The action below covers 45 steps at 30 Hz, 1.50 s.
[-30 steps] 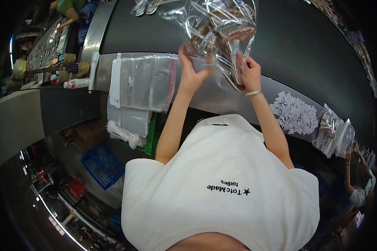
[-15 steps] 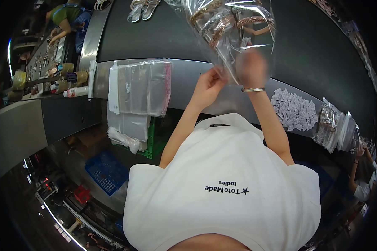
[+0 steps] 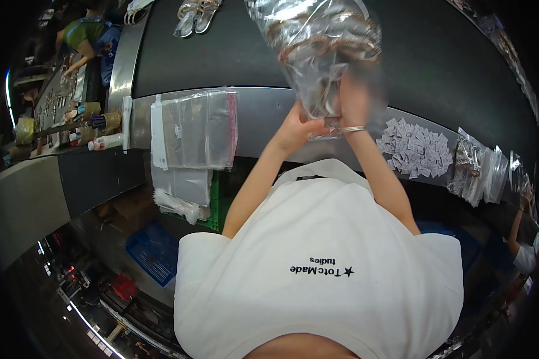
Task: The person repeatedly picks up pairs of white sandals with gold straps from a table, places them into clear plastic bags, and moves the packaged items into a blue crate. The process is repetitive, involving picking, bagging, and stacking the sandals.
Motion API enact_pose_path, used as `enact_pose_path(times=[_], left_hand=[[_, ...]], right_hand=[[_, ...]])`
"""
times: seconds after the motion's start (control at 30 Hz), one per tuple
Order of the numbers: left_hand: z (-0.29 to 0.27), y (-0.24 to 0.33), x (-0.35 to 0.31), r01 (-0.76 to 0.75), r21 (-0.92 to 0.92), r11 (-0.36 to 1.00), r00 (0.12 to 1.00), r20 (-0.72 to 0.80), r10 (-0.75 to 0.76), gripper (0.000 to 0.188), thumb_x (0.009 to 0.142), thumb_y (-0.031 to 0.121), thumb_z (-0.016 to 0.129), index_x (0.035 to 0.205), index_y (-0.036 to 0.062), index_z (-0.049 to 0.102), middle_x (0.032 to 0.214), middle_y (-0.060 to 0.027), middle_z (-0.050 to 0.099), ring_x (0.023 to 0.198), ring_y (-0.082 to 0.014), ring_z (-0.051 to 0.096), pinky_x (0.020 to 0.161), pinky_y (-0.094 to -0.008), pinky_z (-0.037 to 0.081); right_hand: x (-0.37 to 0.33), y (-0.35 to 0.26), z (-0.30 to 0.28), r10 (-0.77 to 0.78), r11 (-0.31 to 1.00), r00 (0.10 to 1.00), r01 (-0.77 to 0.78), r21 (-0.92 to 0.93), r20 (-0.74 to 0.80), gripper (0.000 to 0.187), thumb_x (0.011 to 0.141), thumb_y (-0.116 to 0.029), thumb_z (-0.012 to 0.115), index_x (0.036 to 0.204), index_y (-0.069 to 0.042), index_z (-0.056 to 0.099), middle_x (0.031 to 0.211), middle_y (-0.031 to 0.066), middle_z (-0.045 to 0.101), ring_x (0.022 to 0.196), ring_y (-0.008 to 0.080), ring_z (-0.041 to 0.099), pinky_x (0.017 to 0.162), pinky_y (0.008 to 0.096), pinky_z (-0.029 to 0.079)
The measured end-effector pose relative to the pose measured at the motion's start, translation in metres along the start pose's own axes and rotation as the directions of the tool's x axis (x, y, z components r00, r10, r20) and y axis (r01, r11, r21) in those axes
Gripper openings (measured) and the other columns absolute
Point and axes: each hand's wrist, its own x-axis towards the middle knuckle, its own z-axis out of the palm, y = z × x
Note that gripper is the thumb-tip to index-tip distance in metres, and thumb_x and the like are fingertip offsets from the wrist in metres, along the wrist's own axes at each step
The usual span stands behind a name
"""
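1. Plainly, the left hand (image 3: pixel 294 128) has thumb and fingers brought together on the near left corner of a clear bag (image 3: pixel 324 75), just in front of the person's chest.
2. Opposite it, the right hand (image 3: pixel 353 106) lies against the bag's right side, a thin bracelet (image 3: pixel 352 128) at its wrist. Its fingers are blurred, so I cannot tell how firmly they close.
3. From both hands the bag lies ahead, its long axis pointing away from the person and leaning slightly left. The narrow end sits between the hands; the wider far end runs out of the top of the view.
4. Inside are sandals (image 3: pixel 311 48) with brown and silvery straps, mostly beyond the fingertips. The right hand reaches further up the bag than the left, so it is the nearer one to them.
5. Beneath runs the metal edge of the bench (image 3: pixel 263 113), with a dark surface (image 3: pixel 455 78) beyond; how far above these the bag is held, I cannot tell.
6. Further out, flat empty bags (image 3: pixel 191 131) lie stacked to the left, and a pile of small pale packets (image 3: pixel 416 149) sits to the right, nearer the right hand.
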Motion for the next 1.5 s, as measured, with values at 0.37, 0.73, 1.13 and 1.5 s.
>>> enact_pose_path(times=[0.37, 0.73, 1.13, 1.5], left_hand=[[-0.052, -0.100, -0.005, 0.427, 0.267, 0.864, 0.831, -0.493, -0.258, 0.036, 0.070, -0.001, 0.069, 0.103, 0.0024, 0.055, 0.089, -0.0083, 0.063, 0.075, -0.0174, 0.063, 0.062, -0.0260, 0.053], [-0.092, -0.092, -0.034, 0.415, 0.213, 0.885, 0.769, -0.602, -0.216, 0.032, 0.094, 0.024, 0.043, 0.094, -0.0053, 0.056, 0.085, -0.0148, 0.064, 0.073, -0.0221, 0.066, 0.059, -0.0294, 0.055], [-0.094, -0.059, -0.047, 0.377, 0.229, 0.897, 0.780, -0.601, -0.174, 0.034, 0.094, 0.022, 0.041, 0.098, -0.0079, 0.056, 0.083, -0.0140, 0.064, 0.075, -0.0229, 0.066, 0.059, -0.0282, 0.054], [-0.090, -0.059, -0.047, 0.370, 0.293, 0.882, 0.812, -0.563, -0.154, 0.028, 0.090, 0.013, 0.040, 0.090, -0.0079, 0.058, 0.078, -0.0146, 0.064, 0.071, -0.0215, 0.066, 0.062, -0.0279, 0.054]], right_hand=[[-0.027, 0.082, -0.089, -0.029, 0.682, 0.958, 0.227, -0.695, 0.285, 0.090, 0.053, -0.026, 0.082, 0.125, 0.003, 0.037, 0.126, 0.0243, 0.042, 0.118, 0.0327, 0.041, 0.097, 0.0395, 0.035], [-0.050, 0.073, -0.053, -0.123, 0.078, 0.762, 0.646, -0.759, 0.636, 0.014, 0.075, -0.020, 0.062, 0.085, -0.010, 0.062, 0.107, 0.0105, 0.055, 0.103, 0.0268, 0.048, 0.091, 0.0425, 0.031], [-0.091, 0.064, -0.045, 0.096, 0.341, 0.535, 0.775, -0.533, 0.839, 0.013, 0.078, -0.019, 0.060, 0.079, -0.007, 0.058, 0.081, 0.0068, 0.055, 0.081, 0.0246, 0.053, 0.074, 0.0346, 0.040], [-0.098, 0.057, -0.037, -0.093, 0.313, 0.496, 0.838, -0.447, 0.863, 0.015, 0.080, -0.020, 0.057, 0.080, -0.005, 0.058, 0.081, 0.0091, 0.052, 0.080, 0.0259, 0.051, 0.072, 0.0375, 0.041]])
